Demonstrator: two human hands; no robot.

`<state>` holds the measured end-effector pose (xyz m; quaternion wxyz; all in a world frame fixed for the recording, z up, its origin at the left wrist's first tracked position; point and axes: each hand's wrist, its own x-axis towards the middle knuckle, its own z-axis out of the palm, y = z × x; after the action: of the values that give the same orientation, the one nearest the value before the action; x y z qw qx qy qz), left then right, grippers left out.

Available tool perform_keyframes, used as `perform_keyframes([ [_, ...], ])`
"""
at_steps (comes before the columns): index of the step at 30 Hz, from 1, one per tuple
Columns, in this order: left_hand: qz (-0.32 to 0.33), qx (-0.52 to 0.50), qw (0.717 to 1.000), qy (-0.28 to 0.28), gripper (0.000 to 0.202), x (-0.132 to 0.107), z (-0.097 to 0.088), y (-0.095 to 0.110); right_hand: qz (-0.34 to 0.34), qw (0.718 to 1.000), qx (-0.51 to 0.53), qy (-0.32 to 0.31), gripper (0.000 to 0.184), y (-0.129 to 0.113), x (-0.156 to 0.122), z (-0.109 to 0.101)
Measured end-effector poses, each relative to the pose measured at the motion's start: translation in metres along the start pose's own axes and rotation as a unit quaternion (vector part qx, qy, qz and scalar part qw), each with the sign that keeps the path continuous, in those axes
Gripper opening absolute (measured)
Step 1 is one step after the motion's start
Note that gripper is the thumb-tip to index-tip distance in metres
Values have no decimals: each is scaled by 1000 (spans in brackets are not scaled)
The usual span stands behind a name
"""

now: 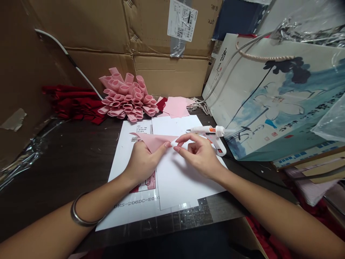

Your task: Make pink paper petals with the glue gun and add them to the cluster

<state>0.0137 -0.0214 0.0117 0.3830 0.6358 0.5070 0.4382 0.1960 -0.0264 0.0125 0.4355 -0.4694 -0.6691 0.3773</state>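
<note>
My left hand (144, 160) is closed on a pink paper square (153, 140) tilted like a diamond, gripping its lower edge. My right hand (199, 151) pinches the paper's right corner between thumb and forefinger. Both hands rest over white sheets of paper (178, 176) on the dark table. A metal bangle (79, 216) circles my left wrist. Just behind my right hand lies a white glue gun (212, 135) with an orange trigger, its nozzle pointing left.
A flower of rolled pink paper cones (128, 99) sits at the back, with loose pink squares (176, 107) to its right and red paper (74, 102) to its left. Cardboard boxes (151, 36) wall the back. A painted gift bag (277, 97) leans on the right.
</note>
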Motion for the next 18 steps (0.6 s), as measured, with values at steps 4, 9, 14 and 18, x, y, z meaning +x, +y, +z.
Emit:
perform_keyframes([
  [4, 10, 14, 1000, 4, 30, -2, 1, 2, -9, 1000, -7, 14, 20, 4, 1, 5],
  [9, 9, 29, 999, -8, 31, -4, 2, 5, -27, 999, -16, 19, 17, 3, 1, 4],
  [14, 14, 39, 999, -10, 32, -4, 2, 4, -27, 999, -15, -9, 14, 3, 1, 3],
  [18, 24, 64, 998, -17, 32, -3, 1, 1, -24, 999, -14, -39, 14, 1, 2, 1],
])
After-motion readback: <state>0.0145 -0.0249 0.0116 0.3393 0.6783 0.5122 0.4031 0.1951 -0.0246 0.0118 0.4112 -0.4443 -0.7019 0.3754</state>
